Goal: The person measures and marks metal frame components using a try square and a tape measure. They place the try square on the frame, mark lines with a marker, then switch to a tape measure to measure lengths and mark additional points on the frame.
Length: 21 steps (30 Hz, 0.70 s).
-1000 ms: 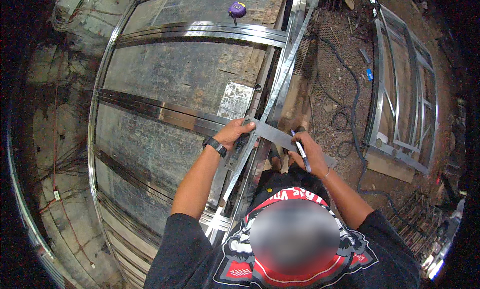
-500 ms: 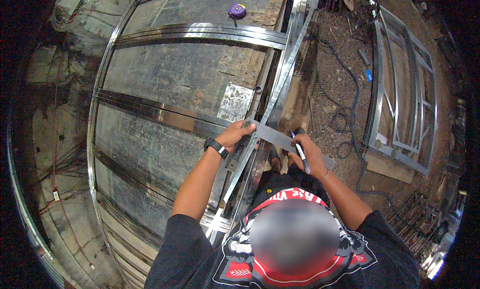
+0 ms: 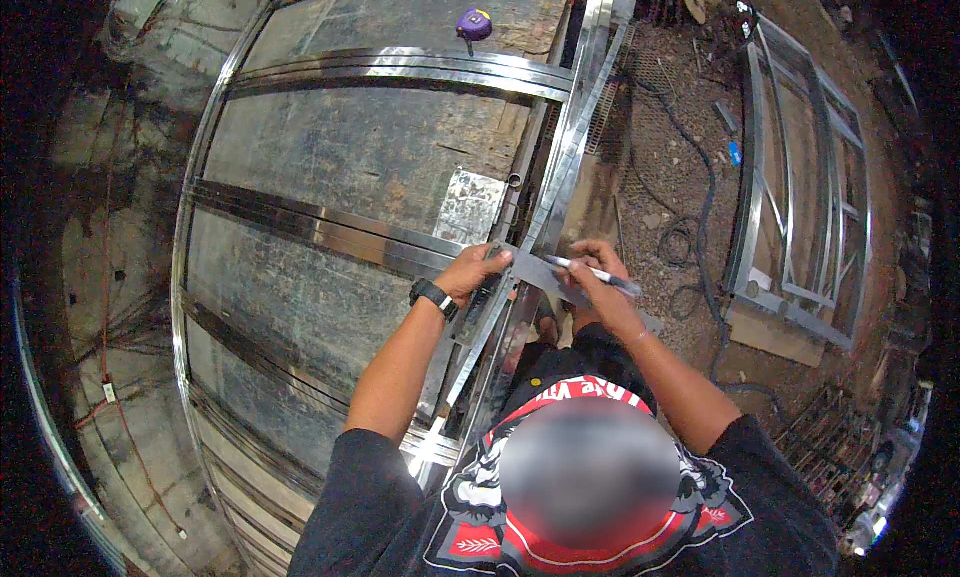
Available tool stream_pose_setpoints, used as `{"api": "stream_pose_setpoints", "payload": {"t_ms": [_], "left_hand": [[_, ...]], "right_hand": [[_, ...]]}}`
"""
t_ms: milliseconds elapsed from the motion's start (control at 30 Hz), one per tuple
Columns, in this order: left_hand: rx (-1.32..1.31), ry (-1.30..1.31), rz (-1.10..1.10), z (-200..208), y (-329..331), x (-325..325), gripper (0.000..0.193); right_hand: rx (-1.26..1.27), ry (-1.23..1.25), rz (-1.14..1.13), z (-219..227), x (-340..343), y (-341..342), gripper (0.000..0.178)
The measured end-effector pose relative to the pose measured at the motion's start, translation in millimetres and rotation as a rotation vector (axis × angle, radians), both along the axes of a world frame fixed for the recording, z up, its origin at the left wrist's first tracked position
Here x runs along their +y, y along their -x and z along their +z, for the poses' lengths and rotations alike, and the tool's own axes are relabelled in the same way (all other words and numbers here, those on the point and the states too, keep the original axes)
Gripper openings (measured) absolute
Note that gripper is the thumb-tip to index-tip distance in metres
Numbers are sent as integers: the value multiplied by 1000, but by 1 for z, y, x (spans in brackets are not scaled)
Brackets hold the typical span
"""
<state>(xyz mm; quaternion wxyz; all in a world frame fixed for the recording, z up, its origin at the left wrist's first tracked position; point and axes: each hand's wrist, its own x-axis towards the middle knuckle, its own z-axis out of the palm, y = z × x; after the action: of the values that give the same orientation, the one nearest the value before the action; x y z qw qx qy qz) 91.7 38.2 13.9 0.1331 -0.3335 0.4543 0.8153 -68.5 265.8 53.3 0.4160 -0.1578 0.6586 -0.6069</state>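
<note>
My left hand (image 3: pixel 468 274), with a dark watch on its wrist, is closed on a metal square (image 3: pixel 537 274) at the right edge of the metal frame. The square's flat blade lies across a long thin metal bar (image 3: pixel 562 182) and sticks out to the right. Its other end is partly hidden by my hands. In my right hand (image 3: pixel 605 295) is a white and dark marker pen (image 3: pixel 622 283), held in a writing grip. The pen's tip points left, over the blade near the bar.
A large shiny metal frame (image 3: pixel 400 69) with crossbars rests over a worn board (image 3: pixel 340 137). On it are a purple tape measure (image 3: pixel 474 23) and a scratched metal plate (image 3: pixel 470 205). To the right, a dark cable (image 3: pixel 712 192) crosses the ground beside a smaller metal frame (image 3: pixel 748 232).
My right hand has moved left and up along the blade, and the pen has turned from steep to nearly level, its tip now nearer the bar. My left hand stays on the square.
</note>
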Motion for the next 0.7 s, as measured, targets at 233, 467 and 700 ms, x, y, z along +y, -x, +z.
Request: {"api": "stream_pose_setpoints", "payload": {"t_ms": [233, 467, 700], "left_hand": [[12, -2, 14, 6, 1, 2, 40], [17, -4, 21, 9, 3, 4, 39], [0, 1, 6, 4, 1, 2, 35]], "right_hand": [[-20, -15, 58, -14, -31, 1, 30], [-45, -7, 93, -15, -32, 1, 28], [51, 51, 150, -23, -29, 3, 26]]}}
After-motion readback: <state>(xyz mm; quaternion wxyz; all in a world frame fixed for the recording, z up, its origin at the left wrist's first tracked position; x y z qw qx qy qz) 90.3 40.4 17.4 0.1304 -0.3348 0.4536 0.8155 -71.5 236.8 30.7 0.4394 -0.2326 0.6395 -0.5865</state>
